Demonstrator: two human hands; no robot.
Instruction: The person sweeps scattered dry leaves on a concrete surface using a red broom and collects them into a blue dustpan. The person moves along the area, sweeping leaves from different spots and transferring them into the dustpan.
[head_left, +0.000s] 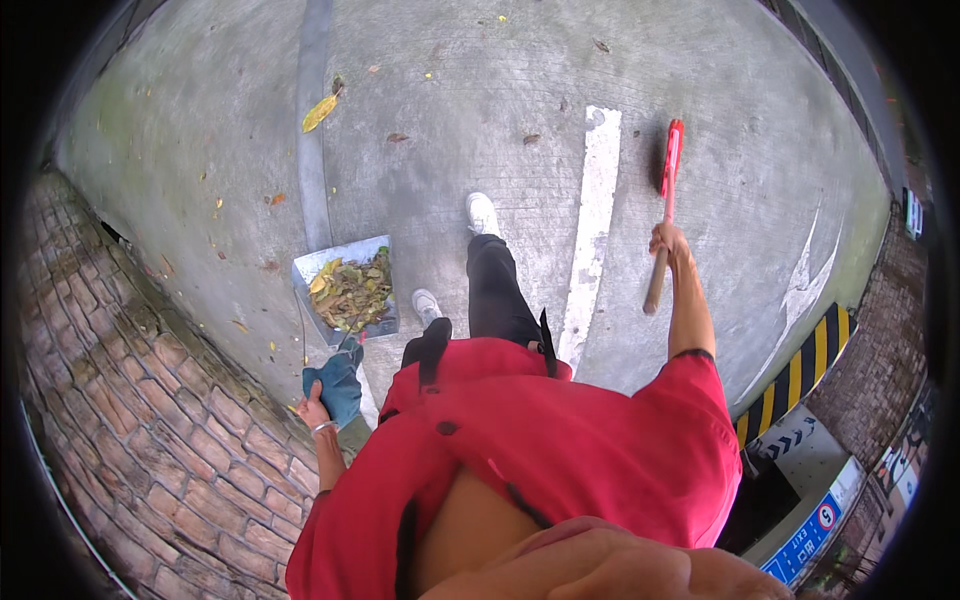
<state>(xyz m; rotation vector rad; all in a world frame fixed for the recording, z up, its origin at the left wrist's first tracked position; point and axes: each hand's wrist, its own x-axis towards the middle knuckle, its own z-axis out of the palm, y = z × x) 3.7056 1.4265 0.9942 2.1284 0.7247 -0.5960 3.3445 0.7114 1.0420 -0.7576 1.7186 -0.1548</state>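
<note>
My right hand [668,240] is stretched out to the right, its fingers wrapped round the wooden handle of a red-headed broom [674,155]. The broom's head points away from me, close to the concrete. Low on the left, my left hand [313,410] is closed on a dark teal cloth [343,388]. Just beyond the cloth sits a metal dustpan [386,327] with a heap of yellow and brown leaves [352,290] in it. A thin wire runs from the dustpan's left side toward the cloth; whether my left hand also grips a handle is hidden.
Loose leaves lie about the concrete, among them a large yellow leaf [319,114]. A worn white line [597,190] runs between my feet and the broom. Stone paving [130,370] borders the left. A yellow-and-black striped barrier [797,378] and a blue sign [805,535] stand at right.
</note>
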